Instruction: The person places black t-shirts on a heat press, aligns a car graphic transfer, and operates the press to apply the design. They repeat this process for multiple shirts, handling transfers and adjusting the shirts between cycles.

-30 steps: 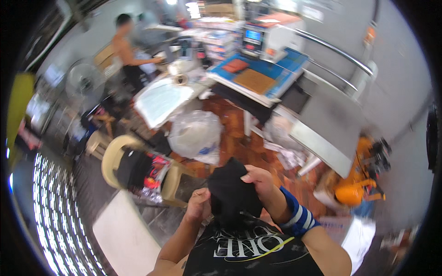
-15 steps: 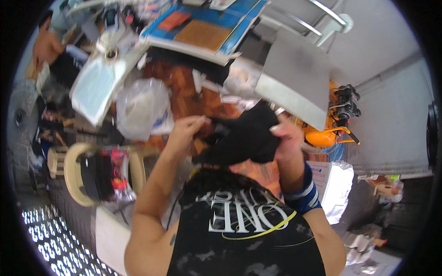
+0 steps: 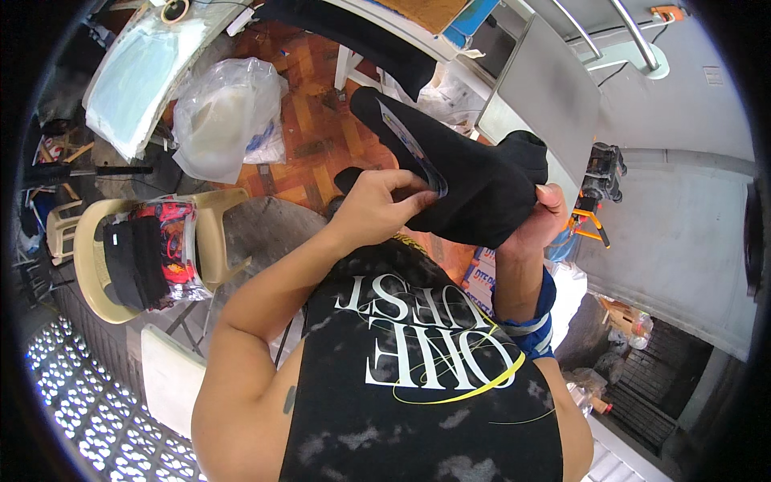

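Note:
In front of my chest I hold a folded, bunched black garment (image 3: 474, 193) in the air with both hands. A strip of colourful print (image 3: 411, 149) shows along its left part. My left hand (image 3: 381, 205) pinches the fabric at the lower end of that strip, thumb against fingertips. At the other side my right hand (image 3: 540, 223) grips the bunched end, thumb on top and most of its fingers hidden behind the cloth. A blue band with pale stripes (image 3: 532, 321) is round my right wrist and forearm.
A beige plastic chair (image 3: 92, 273) at left carries folded black cloth (image 3: 136, 257) and a red packet. Ahead are a clear plastic bag (image 3: 225, 112), a table (image 3: 401, 28) and a grey flat-topped machine (image 3: 546, 96). A blue-and-white box (image 3: 482, 277) stands low beyond my right forearm.
The view has turned and sharpened. The garment has been lifted and spread, so its print now shows. My left hand has moved inward onto the cloth beside the print; the right still holds its end.

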The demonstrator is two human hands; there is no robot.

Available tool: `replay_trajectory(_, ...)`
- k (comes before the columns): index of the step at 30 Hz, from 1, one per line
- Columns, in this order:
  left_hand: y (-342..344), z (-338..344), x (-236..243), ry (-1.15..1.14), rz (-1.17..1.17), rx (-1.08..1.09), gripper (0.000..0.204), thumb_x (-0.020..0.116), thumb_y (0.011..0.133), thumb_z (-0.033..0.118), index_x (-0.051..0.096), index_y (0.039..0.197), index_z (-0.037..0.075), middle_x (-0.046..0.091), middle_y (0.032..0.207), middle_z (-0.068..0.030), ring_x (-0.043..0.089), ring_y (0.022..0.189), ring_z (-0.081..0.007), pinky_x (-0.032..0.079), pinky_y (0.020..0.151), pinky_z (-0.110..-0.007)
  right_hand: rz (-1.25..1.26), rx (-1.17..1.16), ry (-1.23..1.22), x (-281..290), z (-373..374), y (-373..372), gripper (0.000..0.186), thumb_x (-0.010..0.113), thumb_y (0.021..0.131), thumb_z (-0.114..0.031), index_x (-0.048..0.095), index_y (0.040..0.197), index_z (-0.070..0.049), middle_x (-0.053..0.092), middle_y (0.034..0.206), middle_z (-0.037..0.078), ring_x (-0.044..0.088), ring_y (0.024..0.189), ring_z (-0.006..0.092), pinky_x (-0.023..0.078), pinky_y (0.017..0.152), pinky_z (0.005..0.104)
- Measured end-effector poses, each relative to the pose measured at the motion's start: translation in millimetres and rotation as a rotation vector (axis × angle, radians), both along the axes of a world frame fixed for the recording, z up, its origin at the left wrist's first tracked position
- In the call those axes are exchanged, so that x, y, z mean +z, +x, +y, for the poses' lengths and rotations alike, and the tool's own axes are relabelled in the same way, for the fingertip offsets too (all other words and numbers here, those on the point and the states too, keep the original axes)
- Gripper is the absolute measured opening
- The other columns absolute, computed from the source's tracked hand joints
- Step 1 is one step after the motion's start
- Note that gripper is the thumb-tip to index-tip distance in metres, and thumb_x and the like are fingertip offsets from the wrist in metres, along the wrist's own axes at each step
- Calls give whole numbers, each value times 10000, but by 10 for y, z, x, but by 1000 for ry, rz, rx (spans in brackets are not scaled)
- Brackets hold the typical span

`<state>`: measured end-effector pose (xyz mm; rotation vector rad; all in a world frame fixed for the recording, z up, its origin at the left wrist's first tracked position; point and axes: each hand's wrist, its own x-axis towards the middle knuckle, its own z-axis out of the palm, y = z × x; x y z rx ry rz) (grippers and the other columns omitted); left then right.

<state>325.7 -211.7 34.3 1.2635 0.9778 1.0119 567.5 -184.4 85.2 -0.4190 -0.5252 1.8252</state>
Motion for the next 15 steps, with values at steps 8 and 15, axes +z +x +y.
replay_trajectory(8, -250, 521, -87, 470, 471, 520, 546, 767, 843, 61, 557, 1346, 19, 639, 1235, -123, 642, 1013, -175, 530, 916, -339, -100, 3, -26, 261, 138, 112, 548, 548, 818, -231, 592, 1259, 92, 670, 1235, 251, 647, 1143, 395, 477, 1068, 489)
replay_trajectory(15, -533, 915, 86, -102, -97, -609, 356, 729, 933, 156, 656, 1238, -14, 707, 1089, -29, 610, 983, -87, 490, 911, -276, -336, -232, -85, 756, 901, 839, 323, 558, 908, -189, 678, 1075, 60, 732, 1047, 202, 709, 935, 367, 548, 942, 468)
